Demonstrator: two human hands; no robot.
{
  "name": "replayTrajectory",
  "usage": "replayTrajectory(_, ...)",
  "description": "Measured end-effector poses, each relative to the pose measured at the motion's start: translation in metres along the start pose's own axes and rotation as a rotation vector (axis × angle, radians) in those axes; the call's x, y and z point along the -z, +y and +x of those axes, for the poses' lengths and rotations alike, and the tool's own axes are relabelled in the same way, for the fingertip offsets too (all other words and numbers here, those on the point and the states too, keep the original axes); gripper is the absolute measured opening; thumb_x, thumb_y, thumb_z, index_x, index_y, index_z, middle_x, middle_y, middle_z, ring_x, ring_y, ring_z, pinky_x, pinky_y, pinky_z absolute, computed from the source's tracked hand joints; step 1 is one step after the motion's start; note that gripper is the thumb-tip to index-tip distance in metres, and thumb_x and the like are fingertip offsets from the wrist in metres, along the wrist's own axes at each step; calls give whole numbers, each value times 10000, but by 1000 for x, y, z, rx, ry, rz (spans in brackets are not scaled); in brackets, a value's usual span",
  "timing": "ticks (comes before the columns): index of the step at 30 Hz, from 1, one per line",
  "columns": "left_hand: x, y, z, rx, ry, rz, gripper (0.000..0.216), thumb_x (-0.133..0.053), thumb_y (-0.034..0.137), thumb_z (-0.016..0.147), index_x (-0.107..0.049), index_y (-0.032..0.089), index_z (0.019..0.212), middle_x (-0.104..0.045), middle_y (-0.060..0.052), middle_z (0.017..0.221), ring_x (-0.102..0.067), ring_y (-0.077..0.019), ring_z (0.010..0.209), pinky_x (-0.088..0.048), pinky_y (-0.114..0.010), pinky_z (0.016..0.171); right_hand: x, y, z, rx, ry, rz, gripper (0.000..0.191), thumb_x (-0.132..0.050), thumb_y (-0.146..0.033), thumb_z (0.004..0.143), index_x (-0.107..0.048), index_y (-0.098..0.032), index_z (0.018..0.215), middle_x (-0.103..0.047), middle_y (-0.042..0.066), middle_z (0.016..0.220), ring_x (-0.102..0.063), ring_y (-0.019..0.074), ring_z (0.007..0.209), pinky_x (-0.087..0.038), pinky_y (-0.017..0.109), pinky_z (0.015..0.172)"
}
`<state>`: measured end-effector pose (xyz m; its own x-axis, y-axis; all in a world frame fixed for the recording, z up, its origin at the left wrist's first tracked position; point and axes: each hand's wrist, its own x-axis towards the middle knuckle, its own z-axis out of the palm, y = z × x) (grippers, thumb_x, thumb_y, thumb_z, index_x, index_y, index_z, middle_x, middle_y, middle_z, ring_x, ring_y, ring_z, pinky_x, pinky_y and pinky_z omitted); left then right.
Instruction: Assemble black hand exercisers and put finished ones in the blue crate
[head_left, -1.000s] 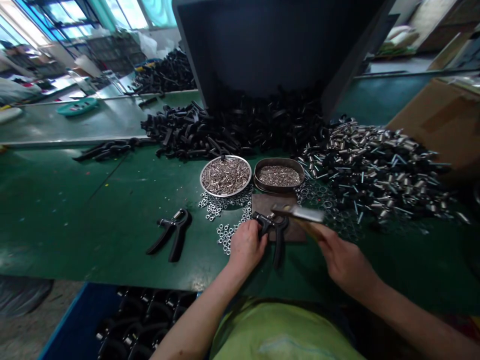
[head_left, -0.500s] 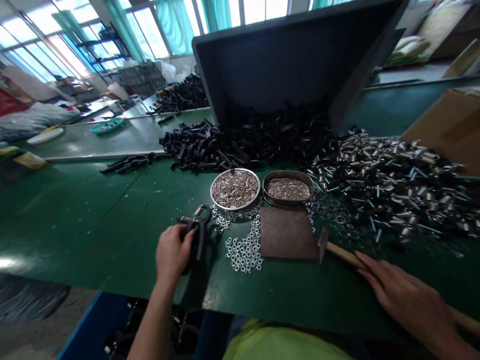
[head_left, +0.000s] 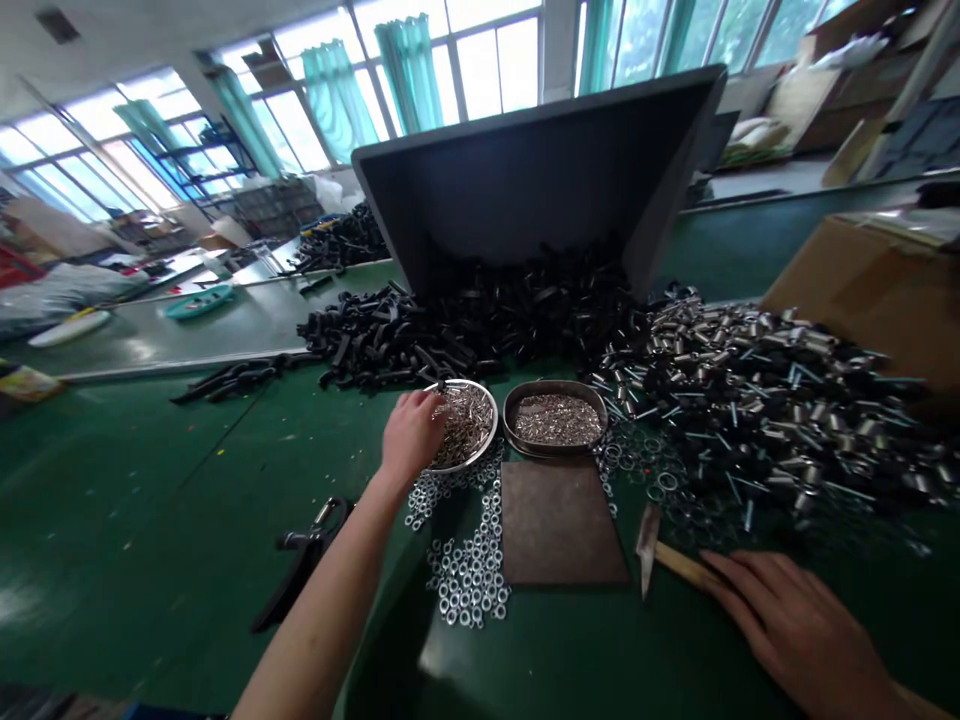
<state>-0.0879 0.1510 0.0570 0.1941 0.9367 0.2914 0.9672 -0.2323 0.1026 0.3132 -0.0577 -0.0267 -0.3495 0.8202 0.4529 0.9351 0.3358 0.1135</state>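
Observation:
My left hand (head_left: 414, 432) is at the left side of a round metal plate (head_left: 496, 425) heaped with small metal pins (head_left: 469, 418). Its fingers point down among the pins, and their tips are hidden. Below it, a black clamp-like part (head_left: 304, 560) with a metal rod lies on the green table, partly covered by my forearm. My right hand (head_left: 802, 625) is closed over the wooden handle of a hammer (head_left: 679, 565), whose head rests beside a flat brown metal plate (head_left: 562, 525). Loose nuts (head_left: 469, 580) lie between the clamp and the brown plate.
An oval tin (head_left: 555, 450) of small metal pieces stands behind the brown plate. Black plastic parts (head_left: 450, 330) spill from a tipped grey bin (head_left: 525, 180). At right are piled metal-and-black parts (head_left: 795, 400), wire rings (head_left: 664, 485) and a cardboard box (head_left: 847, 290).
My left hand has let go of the black clamp-like part, now on the table, and moved up to the pin plate. My right hand stays on the hammer. The view has tilted up.

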Motion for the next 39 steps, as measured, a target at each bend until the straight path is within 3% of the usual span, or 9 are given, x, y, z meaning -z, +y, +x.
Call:
replayTrajectory(7,-70,58,127,-72,-171,22,333,-472,146,799,-627,204,1088,-587,-157,1059,-447,-309,1062,-341,-397,838,5,4,44,-141,-1,205,305,-408,-324,919,-688,-203,932,-669,73,880,-606,187,830,-478,333,744)
replayTrajectory(13,-85,60,143,-74,-158,-60,182,-528,116,760,-665,205,841,-652,-139,880,-444,-322,1088,-258,-463,910,-1,35,91,-238,-74,285,271,-419,-283,919,-665,-170,927,-658,77,895,-572,196,859,-468,347,790)
replayTrajectory(17,-66,60,137,-15,-115,-169,251,-588,213,742,-631,214,990,-660,-97,926,-536,-263,957,-361,-372,819,-24,55,137,-259,-173,194,295,-399,-267,922,-671,-151,924,-651,90,909,-540,217,899,-442,355,820)
replayTrajectory(21,-30,59,108,239,54,-881,412,-673,406,682,-622,165,1012,-637,-33,804,-572,-159,715,-422,-271,664,-50,58,181,-293,-295,28,341,-396,-303,917,-699,-160,854,-636,113,900,-521,236,918,-429,342,760)
replayTrajectory(23,-10,56,84,367,140,-1363,444,-761,373,579,-646,152,946,-616,-5,743,-566,-120,660,-435,-251,656,-60,56,194,-311,-316,3,339,-439,-339,895,-699,-149,791,-626,138,905,-517,255,920,-422,344,705)
replayTrajectory(26,13,46,39,465,238,-1684,411,-801,310,538,-655,163,893,-624,-2,783,-583,-98,687,-460,-238,693,-68,52,201,-317,-339,14,302,-490,-341,865,-693,-141,762,-614,156,908,-523,265,899,-406,339,646)
replayTrajectory(32,24,15,-56,582,488,-1606,351,-734,398,646,-539,200,860,-617,1,857,-602,-130,777,-483,-280,728,-65,47,192,-405,-255,162,364,-436,-370,889,-621,-63,955,-619,183,921,-568,280,909,-403,361,682)
replayTrajectory(35,17,2,-98,686,419,-1479,300,-699,376,686,-513,205,847,-578,41,729,-570,-106,627,-455,-247,615,-52,39,180,-588,-137,438,465,-401,-432,890,-513,-59,1144,-640,189,963,-607,267,896,-430,364,713)
replayTrajectory(39,2,-10,-134,684,143,-916,110,-656,241,695,-628,177,780,-587,19,656,-563,-136,623,-431,-251,627,-26,17,161,-639,-119,855,387,-523,-439,830,-539,-215,1145,-658,112,1038,-631,236,878,-481,353,724)
